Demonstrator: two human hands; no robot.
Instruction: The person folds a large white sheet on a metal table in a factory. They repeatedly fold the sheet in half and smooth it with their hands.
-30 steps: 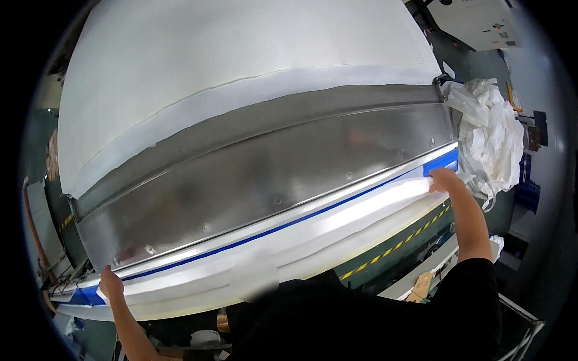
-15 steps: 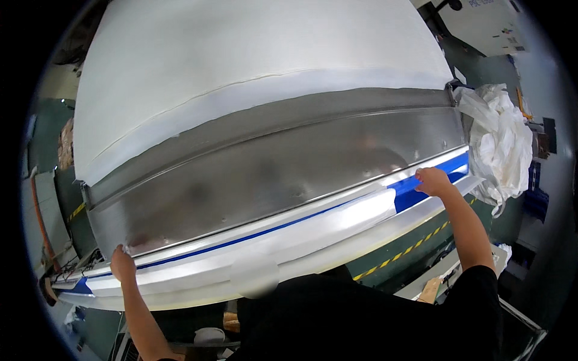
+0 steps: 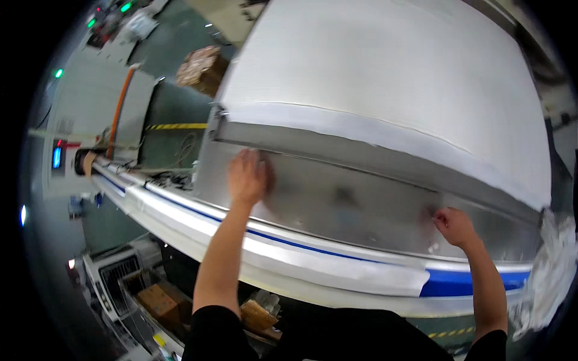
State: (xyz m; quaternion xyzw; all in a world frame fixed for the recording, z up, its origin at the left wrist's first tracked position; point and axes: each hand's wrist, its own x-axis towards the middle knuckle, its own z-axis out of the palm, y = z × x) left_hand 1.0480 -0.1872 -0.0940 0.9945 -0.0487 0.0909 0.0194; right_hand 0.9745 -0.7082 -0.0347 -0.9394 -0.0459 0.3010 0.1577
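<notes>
My left hand (image 3: 247, 177) reaches over the left part of a shiny metal plate (image 3: 325, 207), its fingers stretched out close to the surface. Whether they touch it I cannot tell. Farther right, my right hand (image 3: 456, 227) is closed over the same plate, fingertips pressed together. Anything between them is too small or blurred to make out. Beyond the plate spreads a broad white sheet-like surface (image 3: 391, 66) with a smooth pale edge strip. On the near side runs a long rail with a white covering (image 3: 337, 271) and a blue band (image 3: 460, 284) at its right end.
Crumpled white plastic sheeting (image 3: 551, 265) hangs at the right end. An orange pole (image 3: 121, 108) and a wrapped carton (image 3: 201, 71) stand to the left. Below the rail are a cardboard box (image 3: 159, 304) and a grey slatted unit (image 3: 117, 289). Yellow-black tape (image 3: 176, 126) marks the floor.
The view has swung leftward. My left hand has left the rail's left end and lies over the plate, fingers extended. My right hand has moved from the blue band onto the plate, still closed.
</notes>
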